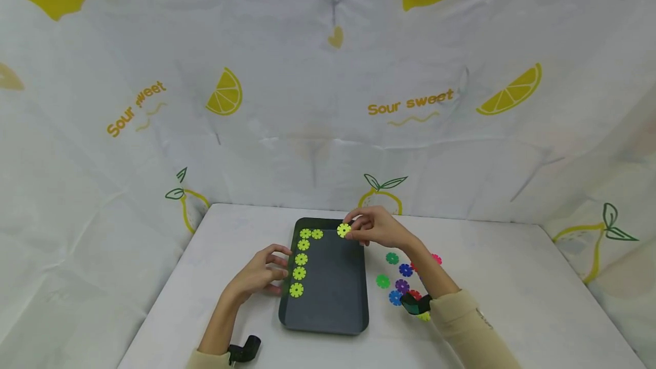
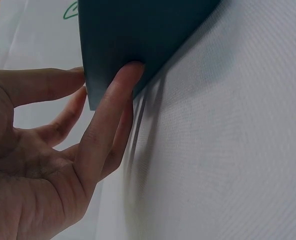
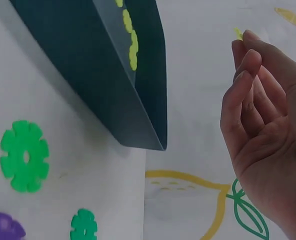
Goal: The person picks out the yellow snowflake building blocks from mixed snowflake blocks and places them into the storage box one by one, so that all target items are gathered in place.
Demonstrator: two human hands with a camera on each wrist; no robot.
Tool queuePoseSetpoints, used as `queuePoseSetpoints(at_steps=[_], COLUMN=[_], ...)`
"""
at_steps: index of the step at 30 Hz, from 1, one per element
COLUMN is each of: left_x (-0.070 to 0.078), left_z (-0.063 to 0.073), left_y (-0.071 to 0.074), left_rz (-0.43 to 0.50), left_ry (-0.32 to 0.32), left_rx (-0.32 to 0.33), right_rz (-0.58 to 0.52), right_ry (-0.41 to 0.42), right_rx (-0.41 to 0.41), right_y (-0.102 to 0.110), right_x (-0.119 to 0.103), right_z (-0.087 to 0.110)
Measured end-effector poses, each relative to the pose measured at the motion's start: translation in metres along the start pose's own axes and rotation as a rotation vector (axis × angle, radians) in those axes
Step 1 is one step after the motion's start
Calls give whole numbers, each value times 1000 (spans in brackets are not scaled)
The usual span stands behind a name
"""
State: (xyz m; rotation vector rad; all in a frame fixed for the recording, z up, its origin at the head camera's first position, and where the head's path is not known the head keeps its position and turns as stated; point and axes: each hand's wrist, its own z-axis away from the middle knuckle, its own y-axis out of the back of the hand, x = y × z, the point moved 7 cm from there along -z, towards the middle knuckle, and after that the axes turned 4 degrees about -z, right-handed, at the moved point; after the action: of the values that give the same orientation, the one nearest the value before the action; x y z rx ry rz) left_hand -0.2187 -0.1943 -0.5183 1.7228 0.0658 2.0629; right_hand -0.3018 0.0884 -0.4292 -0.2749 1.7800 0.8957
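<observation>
A dark rectangular tray lies on the table with several yellow notched plastic discs lined up down its left side. One more yellow disc sits beside the top one. Above the tray's far right corner, my right hand pinches a yellow notched disc between thumb and fingertips; in the right wrist view that disc shows edge-on. At the tray's left wall, my left hand rests its extended fingers against the outside. The left wrist view shows a fingertip touching that wall.
Right of the tray lie loose notched discs, among them a green one, a purple one and a blue one. The right forearm hides part of this group. A lemon-printed cloth hangs behind the white table.
</observation>
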Motion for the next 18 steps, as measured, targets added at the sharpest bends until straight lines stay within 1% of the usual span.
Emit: queuePoseSetpoints(at_steps=[4,9,14,18], left_x=[0,0,0,0], left_z=[0,0,0,0], left_y=[0,0,0,0], left_rz=[3,-1,-7,-4], left_ry=[3,10,14,17], left_rx=[0,6,11,10], right_rz=[-19,-69,-78,-75], right_ry=[-13,-38,-25,-47], right_rx=[-4,-1,-14,-23], right_y=[-8,-18,-28,-36], right_x=[-1,2,5,13], right_z=[-15,-31,-44,-51])
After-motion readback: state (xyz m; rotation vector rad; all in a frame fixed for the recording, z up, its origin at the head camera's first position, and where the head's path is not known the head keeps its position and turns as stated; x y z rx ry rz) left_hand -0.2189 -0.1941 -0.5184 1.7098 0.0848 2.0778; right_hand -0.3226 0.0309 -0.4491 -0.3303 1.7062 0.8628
